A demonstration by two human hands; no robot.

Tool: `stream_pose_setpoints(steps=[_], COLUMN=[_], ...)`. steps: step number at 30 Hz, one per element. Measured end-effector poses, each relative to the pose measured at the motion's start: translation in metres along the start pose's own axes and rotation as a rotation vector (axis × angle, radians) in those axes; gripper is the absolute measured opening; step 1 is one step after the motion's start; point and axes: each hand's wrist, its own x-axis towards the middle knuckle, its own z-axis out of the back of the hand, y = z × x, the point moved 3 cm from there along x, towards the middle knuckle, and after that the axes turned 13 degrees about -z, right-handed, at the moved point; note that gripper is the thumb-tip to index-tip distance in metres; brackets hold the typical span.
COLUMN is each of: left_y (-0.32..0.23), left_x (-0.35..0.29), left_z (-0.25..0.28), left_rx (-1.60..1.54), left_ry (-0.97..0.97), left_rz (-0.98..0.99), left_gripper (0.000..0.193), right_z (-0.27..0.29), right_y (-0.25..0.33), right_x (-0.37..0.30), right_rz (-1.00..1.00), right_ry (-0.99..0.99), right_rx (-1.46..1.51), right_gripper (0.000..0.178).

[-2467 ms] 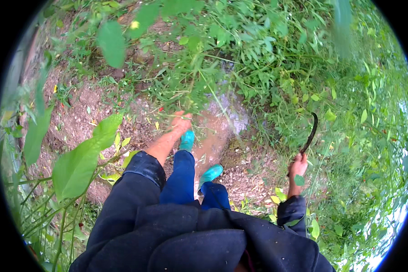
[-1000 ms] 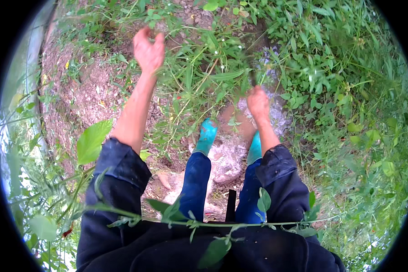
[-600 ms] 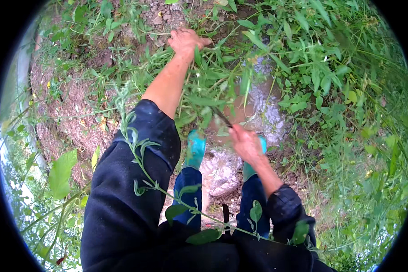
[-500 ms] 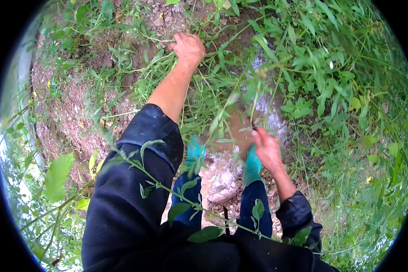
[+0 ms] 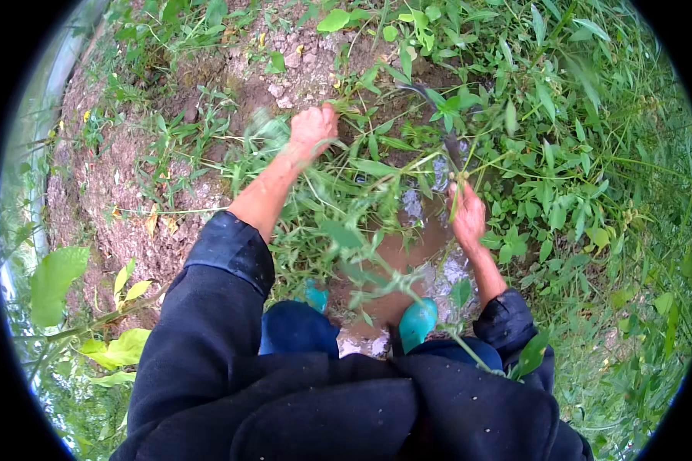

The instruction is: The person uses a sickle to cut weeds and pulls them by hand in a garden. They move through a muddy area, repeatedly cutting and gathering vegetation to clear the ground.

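Note:
My left hand (image 5: 313, 131) is closed on a bunch of green weeds (image 5: 269, 138), whose leaves are blurred beside the wrist. To its right, my right hand (image 5: 467, 215) is wrapped round the lower end of a sickle (image 5: 453, 150). The sickle's dark, curved blade points away from me and to the left, partly covered by leaves. Cut or bent stems (image 5: 361, 173) lie between the two hands, over a strip of muddy water (image 5: 400, 253).
A turquoise boot (image 5: 417, 323) stands at the water's edge, the other (image 5: 315, 295) left of it. Bare reddish soil (image 5: 131, 184) slopes on the left. Dense weeds (image 5: 546, 154) fill the right side. A leafy stem (image 5: 407, 288) hangs close in front of me.
My right hand has moved farther out with the sickle, whose blade now shows among the leaves. My left hand has come a little nearer with the weeds. My body leans farther over the boots.

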Motion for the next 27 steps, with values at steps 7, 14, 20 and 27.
stream_pose_setpoints(steps=[7, 14, 20, 27], left_y=[0.007, 0.017, 0.001, 0.021], left_x=[0.023, 0.027, 0.033, 0.004], left_z=[0.003, -0.015, -0.021, -0.006], left_rx=[-0.084, 0.153, -0.078, 0.366], left_ry=[0.161, 0.142, 0.071, 0.022], left_rz=[0.168, -0.216, 0.034, -0.436], left_gripper=[0.034, 0.017, 0.029, 0.014], right_z=[-0.053, -0.090, -0.110, -0.067], right_y=[0.039, 0.033, -0.004, -0.026], right_x=[0.070, 0.034, 0.111, -0.001], right_rz=[0.276, 0.233, 0.510, 0.359], right_ry=[0.130, 0.162, 0.019, 0.193], right_rx=[-0.375, -0.312, -0.472, -0.460], right_gripper=[0.035, 0.025, 0.028, 0.031])
